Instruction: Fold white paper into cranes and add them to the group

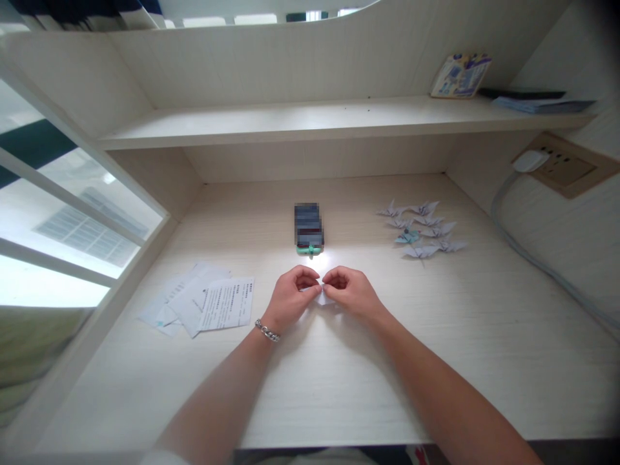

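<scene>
Between my fingers, low over the middle of the desk, is a small piece of folded white paper [323,298], mostly covered by my fingertips. My left hand [296,294] pinches its left side, and a silver chain bracelet [267,330] circles that wrist. On the other side my right hand [352,290] pinches it with thumb and curled fingers. Just beyond both hands a phone [309,226] with a green edge lies on the desk, its screen blurred. Several folded paper cranes [431,231] are grouped at the back right, one of them bluish.
Loose paper sheets [227,303], some printed, overlap on the left of the desk [329,387]. A shelf [271,123] runs above the back, bearing a colourful box [460,76] and dark flat items. On the right, a grey cable [527,258] hangs from a wall socket [566,165].
</scene>
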